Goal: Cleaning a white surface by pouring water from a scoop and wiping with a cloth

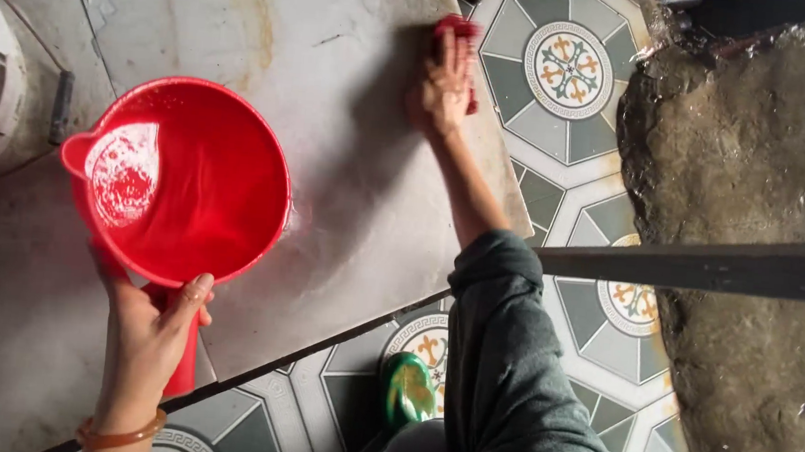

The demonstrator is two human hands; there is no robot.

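The left hand (152,317) grips the handle of a red scoop (184,178) with water, above a grey slab (351,156). The right hand (443,83) presses flat on a red cloth (459,27) at the slab's edge, beside patterned floor tiles (569,72).

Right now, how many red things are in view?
2: a red water scoop held by the left hand, and a red scrubber under the right hand. Others may be hidden.

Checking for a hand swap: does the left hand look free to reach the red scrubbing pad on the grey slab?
Probably not: the left hand grips the red plastic scoop's handle, and the right hand already covers the red scrubbing pad.
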